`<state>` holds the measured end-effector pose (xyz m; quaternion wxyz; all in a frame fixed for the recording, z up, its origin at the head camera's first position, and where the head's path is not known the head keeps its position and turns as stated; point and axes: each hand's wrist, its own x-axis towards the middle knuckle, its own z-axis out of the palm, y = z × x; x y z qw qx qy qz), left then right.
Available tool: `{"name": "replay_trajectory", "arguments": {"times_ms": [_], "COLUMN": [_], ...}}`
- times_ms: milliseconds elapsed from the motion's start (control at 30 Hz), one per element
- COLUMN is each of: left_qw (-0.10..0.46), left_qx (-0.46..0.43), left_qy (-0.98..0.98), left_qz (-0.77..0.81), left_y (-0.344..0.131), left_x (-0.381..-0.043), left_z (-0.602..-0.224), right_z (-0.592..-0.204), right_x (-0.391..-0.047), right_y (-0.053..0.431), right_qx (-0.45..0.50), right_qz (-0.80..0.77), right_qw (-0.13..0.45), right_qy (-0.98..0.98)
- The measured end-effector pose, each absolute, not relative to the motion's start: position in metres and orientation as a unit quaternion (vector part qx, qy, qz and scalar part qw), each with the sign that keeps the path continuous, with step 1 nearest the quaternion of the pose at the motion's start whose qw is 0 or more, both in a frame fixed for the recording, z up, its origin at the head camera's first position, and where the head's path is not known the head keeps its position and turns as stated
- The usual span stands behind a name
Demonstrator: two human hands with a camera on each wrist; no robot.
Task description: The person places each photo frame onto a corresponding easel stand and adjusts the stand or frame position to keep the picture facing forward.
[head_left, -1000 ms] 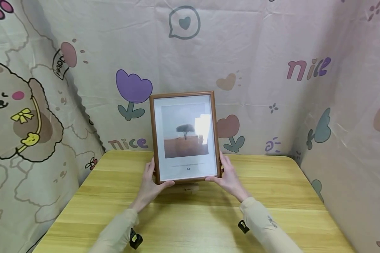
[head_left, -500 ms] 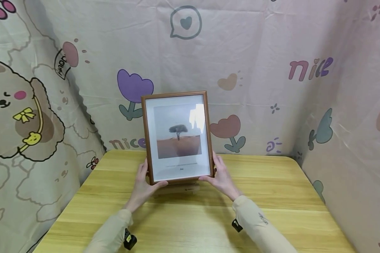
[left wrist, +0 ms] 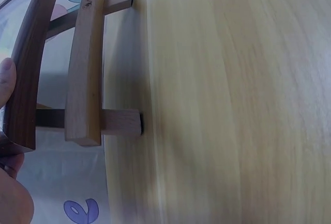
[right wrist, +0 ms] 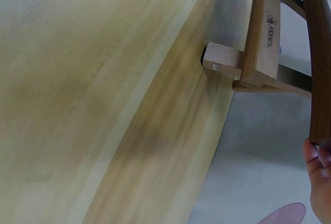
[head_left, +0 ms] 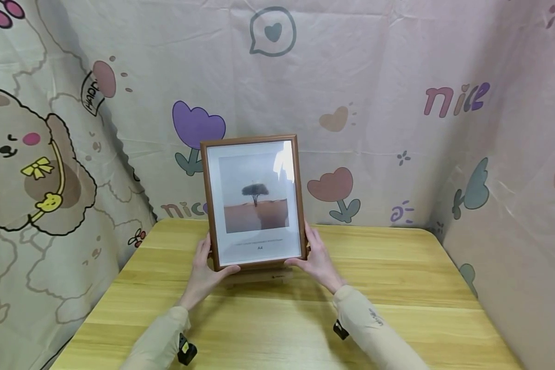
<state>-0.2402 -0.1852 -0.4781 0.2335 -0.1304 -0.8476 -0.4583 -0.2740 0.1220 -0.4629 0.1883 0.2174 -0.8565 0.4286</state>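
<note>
Frame (head_left: 253,200) between both gripping hands

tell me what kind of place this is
Probably a small makeshift recording booth rather than a lived-in room: cartoon-printed cloth hangs as walls around a wooden table, where the left hand and right hand hold a picture frame above a wooden stand.
</note>
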Motion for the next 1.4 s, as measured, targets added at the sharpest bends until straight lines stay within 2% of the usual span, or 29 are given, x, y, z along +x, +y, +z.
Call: {"name": "replay_trajectory", "arguments": {"times_ms": [533,1400], "left_qw": [0.259,0.239], "left_qx": [-0.140,-0.123], "left_qy": [-0.846,-0.854], "left_qz": [-0.445,-0.446], "left_y": [-0.192,-0.195], "left_x": [-0.245,-0.243], "left_z": [-0.492,-0.502], "right_z": [-0.477,-0.490], "right_x": [-0.277,-0.273], "right_y": [0.113,0.103], "right_qx": [0.210,0.192], "right_qz": [0.436,0.437], "right_qw": [0.191,0.183], "right_qy": [-0.854,-0.859]}}
